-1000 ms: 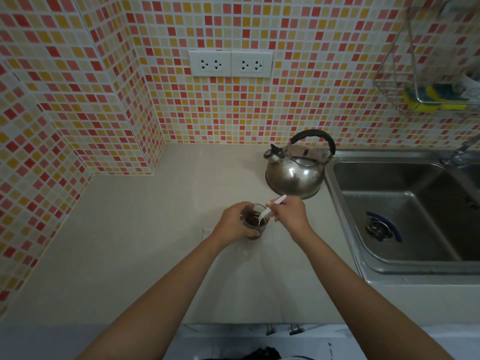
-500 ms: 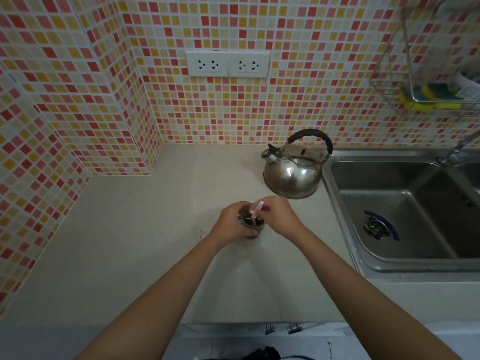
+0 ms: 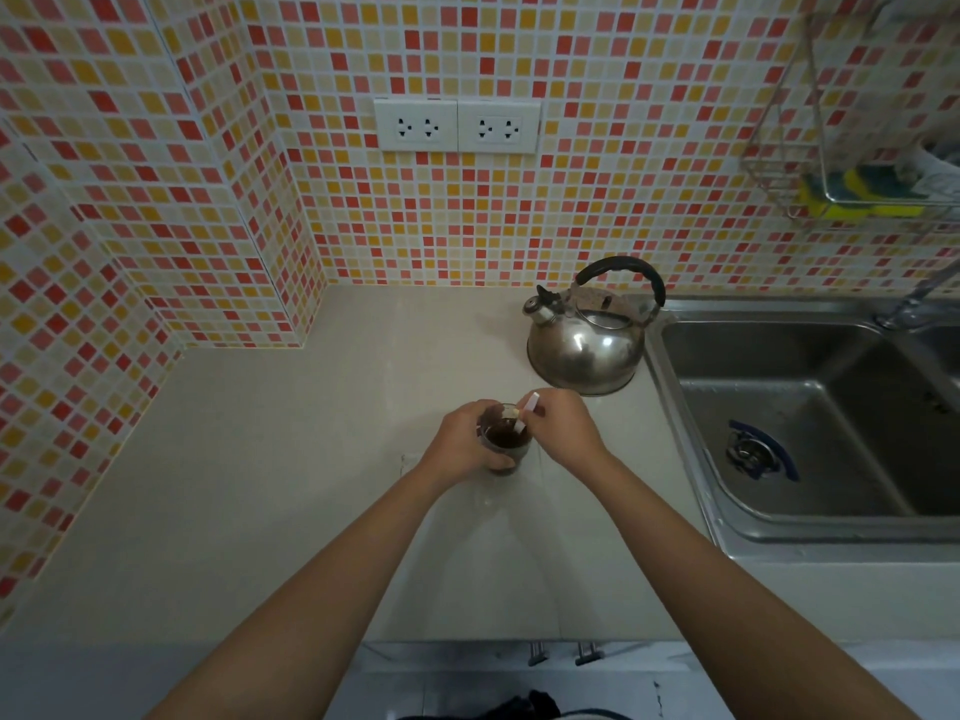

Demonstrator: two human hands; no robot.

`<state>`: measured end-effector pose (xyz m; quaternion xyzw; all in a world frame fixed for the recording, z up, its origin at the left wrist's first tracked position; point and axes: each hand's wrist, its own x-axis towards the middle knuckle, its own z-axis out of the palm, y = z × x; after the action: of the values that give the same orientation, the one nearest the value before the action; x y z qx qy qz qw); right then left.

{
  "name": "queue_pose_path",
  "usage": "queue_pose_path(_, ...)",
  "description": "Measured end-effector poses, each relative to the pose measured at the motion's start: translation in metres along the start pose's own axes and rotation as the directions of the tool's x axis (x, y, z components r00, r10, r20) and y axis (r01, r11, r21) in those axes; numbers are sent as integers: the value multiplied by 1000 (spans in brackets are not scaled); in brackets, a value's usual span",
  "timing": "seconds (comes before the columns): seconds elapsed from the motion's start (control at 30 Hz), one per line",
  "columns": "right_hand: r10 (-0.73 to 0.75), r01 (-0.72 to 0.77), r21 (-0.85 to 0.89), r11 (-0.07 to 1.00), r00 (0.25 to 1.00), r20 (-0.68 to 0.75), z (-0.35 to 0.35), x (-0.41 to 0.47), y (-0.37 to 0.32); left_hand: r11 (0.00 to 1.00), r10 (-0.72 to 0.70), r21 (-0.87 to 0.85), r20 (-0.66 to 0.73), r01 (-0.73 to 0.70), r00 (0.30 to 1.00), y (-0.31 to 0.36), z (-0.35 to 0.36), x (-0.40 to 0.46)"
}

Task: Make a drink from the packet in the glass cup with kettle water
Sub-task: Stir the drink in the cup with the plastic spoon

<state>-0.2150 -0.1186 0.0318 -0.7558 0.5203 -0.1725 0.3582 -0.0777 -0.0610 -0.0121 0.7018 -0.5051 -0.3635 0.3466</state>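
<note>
Hidden: the lower part of the glass cup sits behind the fingers of the left hand; only its rim and the dark drink inside show.
Stirrer: a thin white stick leans in the cup; its lower end goes into the drink, and whether it is a spoon or a straw is hard to tell.
Packet: not made out anywhere on the counter.
Cut off: the sink runs out of the right edge; the tap shows only as a blurred metal arm; the wire rack on the wall is cut at the top and right, with a yellow sponge in it.
Left hand: fingers curled round the cup, holding it on the counter.
Right hand: fingertips pinched on the top of the stick, just beside the cup's rim.
Cup place: on the counter, in front of the kettle and apart from it, left of the sink.
Kettle: upright, steel, black handle, spout pointing left, just beside the sink's edge.
Counts: one cup, one stick, one kettle, one sink, two socket plates, two hands.
</note>
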Motion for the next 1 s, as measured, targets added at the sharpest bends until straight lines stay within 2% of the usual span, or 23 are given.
queue_pose_path(0.13,-66,65,5,998,995,72,1,-4,-5,1000,-14,11,-4,14,1000,1,0,-1)
queue_pose_path(0.2,-103,106,-47,993,993,62,1,-5,-7,1000,-15,20,-3,15,1000,2,0,-1)
queue_pose_path(0.3,-70,73,-108,991,997,32,-2,-2,-6,1000,-19,18,3,19,1000,4,-1,-1)
queue_pose_path(0.4,-85,89,-56,994,993,77,2,-3,-7,999,-18,30,3,18,1000,4,-1,-2)
queue_pose_path(0.5,-119,123,-78,989,992,46,1,-4,-7,999,-19,42,7,18,1000,4,-1,-2)
queue_pose_path(0.6,-78,79,-98,992,997,18,-3,0,-1,999,-12,35,8,11,1000,4,-1,-2)
queue_pose_path(0.67,-58,59,-25,998,997,58,0,0,0,999,-15,36,8,14,1000,4,-1,-2)
queue_pose_path(0.73,-91,90,14,996,994,61,4,-4,-2,999,-9,43,4,8,1000,3,0,-1)
queue_pose_path(0.83,-140,141,-44,989,990,25,3,-3,-1,999,-3,32,1,3,1000,2,0,-1)
queue_pose_path(0.93,-84,83,-118,989,996,0,1,0,3,1000,-11,22,5,10,1000,1,0,0)
queue_pose_path(1.0,-5,3,-38,999,999,-38,3,0,5,1000,-10,14,2,10,1000,0,0,1)
